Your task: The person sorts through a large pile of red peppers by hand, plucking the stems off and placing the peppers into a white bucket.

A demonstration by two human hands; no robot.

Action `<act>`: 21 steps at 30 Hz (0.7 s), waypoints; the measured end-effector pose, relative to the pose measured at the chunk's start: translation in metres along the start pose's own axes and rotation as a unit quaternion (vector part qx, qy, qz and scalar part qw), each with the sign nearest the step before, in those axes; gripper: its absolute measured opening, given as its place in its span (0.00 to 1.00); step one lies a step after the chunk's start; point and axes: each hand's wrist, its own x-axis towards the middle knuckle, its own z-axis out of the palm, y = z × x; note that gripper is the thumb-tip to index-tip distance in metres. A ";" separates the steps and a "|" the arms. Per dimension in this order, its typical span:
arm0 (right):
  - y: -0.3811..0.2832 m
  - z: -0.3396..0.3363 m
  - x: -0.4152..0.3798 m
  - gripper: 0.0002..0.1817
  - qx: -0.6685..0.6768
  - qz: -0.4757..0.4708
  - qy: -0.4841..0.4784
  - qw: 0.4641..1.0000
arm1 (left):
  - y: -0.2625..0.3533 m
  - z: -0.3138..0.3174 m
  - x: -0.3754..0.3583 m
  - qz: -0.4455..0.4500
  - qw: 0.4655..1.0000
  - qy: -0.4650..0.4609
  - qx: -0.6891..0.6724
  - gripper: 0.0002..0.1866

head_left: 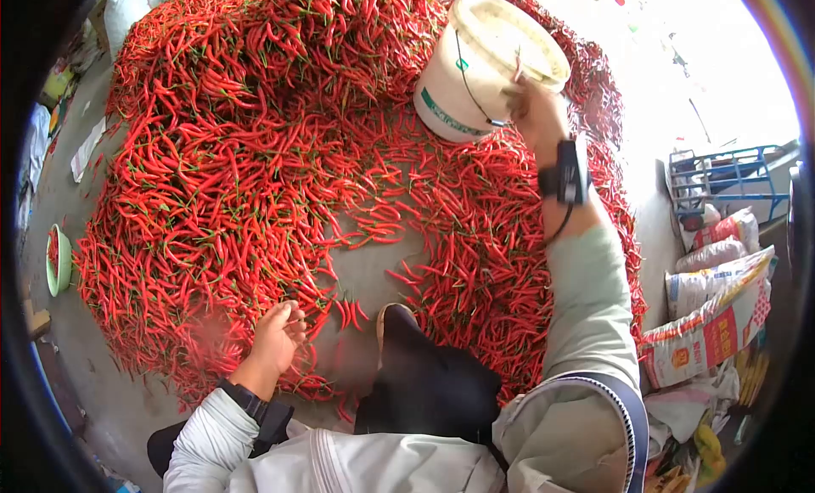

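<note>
Right hand [535, 111] closed over the rim of one white bucket [484, 64], tilted on the chilli heap [255, 153]; left hand [278, 336] curled loosely, fingers in chillies at the heap's near edge; one green bowl [58, 259] far left; several printed sacks [713, 315] at right

A green bowl [58, 259] sits on the grey floor [365, 272] well to the left of the lower grip, just past the heap's edge. Far to the right of the upper grip stands a blue metal rack [730, 180]. Below it lie printed sacks [711, 319], stacked and leaning, well apart from both grips. Scraps of paper [87, 147] lie on the floor at the far left. A dark shoe [424, 378] rests on the floor just right of the lower grip.
</note>
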 end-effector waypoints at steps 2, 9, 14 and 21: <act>-0.027 0.008 0.016 0.11 0.062 0.014 0.094 0.994 | 0.003 -0.004 -0.001 -0.005 1.000 0.024 -0.004 0.07; 0.119 -0.007 -0.026 0.12 -0.460 -0.086 0.038 0.883 | 0.001 -0.029 -0.002 0.006 1.000 0.012 -0.002 0.07; 0.236 -0.028 -0.115 0.43 -0.659 0.252 0.118 0.698 | 0.011 -0.033 -0.014 -0.002 1.000 0.024 0.013 0.09; 0.271 0.000 -0.199 0.23 -0.745 0.028 -0.153 0.649 | 0.016 -0.029 -0.013 -0.008 0.999 0.043 0.030 0.09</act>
